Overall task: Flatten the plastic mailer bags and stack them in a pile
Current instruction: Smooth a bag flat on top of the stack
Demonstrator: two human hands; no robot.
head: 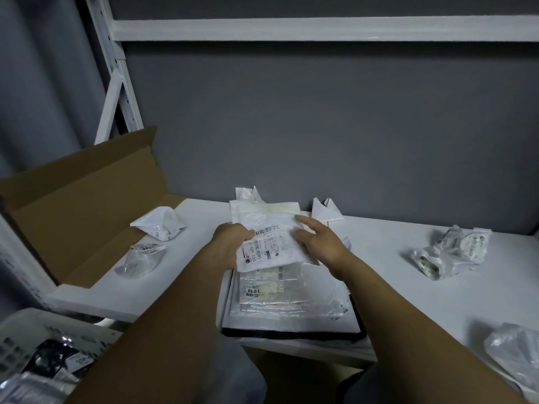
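Head view. Left hand grips the left edge of a white mailer bag. Right hand, fingers loosely extended, seemingly rests on the bag's right side. The pile lies directly beneath both hands on the bench. Crumpled bags lie right of the right hand.
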